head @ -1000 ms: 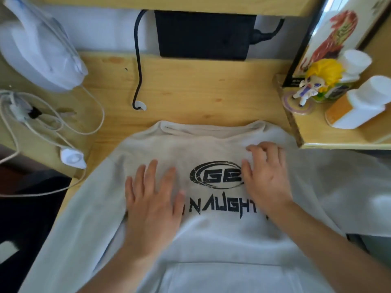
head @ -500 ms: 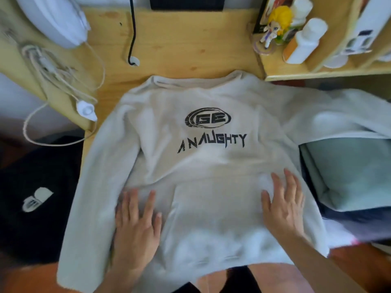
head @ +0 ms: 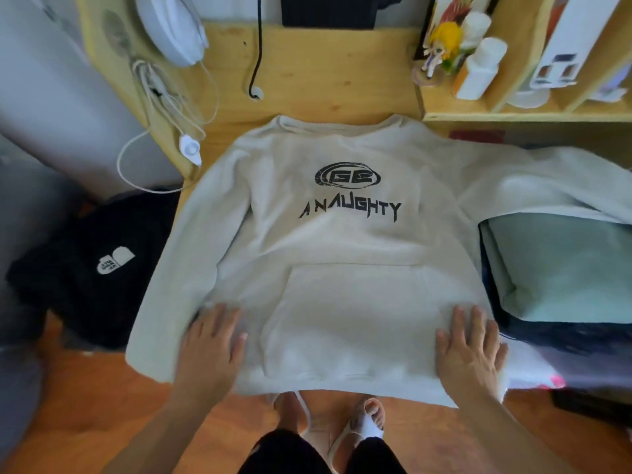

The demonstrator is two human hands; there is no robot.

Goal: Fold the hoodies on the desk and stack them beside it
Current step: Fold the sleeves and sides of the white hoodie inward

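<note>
A cream hoodie (head: 342, 254) lies flat on a wooden desk (head: 325, 73). The left hand (head: 213, 347) and right hand (head: 470, 354) press open-palmed, gripping nothing; its overhanging hem could slide off.

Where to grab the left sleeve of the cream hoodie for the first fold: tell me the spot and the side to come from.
Grip the left sleeve near its cuff, coming from the outer left side with the left hand. It hangs off the desk edge, so its edge looks free to pinch, and the cream hoodie lies flat, front up. The right hand can keep pressing the hem.
</note>
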